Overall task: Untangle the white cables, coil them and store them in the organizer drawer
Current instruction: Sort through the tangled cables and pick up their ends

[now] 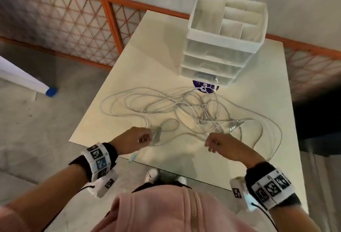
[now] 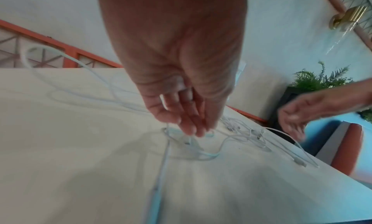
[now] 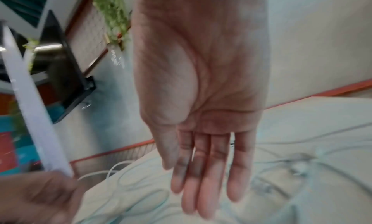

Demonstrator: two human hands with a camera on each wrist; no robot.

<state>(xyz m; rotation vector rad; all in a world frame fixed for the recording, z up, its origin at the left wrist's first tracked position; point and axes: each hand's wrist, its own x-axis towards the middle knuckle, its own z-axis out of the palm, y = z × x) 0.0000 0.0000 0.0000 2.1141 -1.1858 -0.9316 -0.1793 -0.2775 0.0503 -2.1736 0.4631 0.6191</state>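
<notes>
Nearest the person, both hands hang over the near edge of the tabletop (image 1: 129, 69).

Left hand (image 1: 135, 140): the fingers point down at a cable end lying by the near-left corner. The left wrist view shows the fingertips (image 2: 193, 130) bunched just above or on a small loop; whether this grip has closed on the strand cannot be told (the frames are blurred there).

Right hand (image 1: 220, 144): the fingers are straight and relaxed, and the grip holds nothing. It hovers near the cable plugs (image 1: 237, 124) that lie toward the near-right part of the tabletop.

The white cables (image 1: 166, 106) lie in one loose tangle across the middle of the tabletop, with wide loops running toward the left and right edges. One strand hangs over the near edge.

The organizer (image 1: 221, 47) stands at the far edge. Its drawers appear closed, and a purple round label (image 1: 204, 87) lies at its foot.

Step in hand, as judged: the start of untangling. No cable is coiled and none is stored.

Next move calls for:
1. A firm pinch on one free plug end.
2. The other hand steadying the tangle while that strand is drawn clear without tightening the crossings.
</notes>
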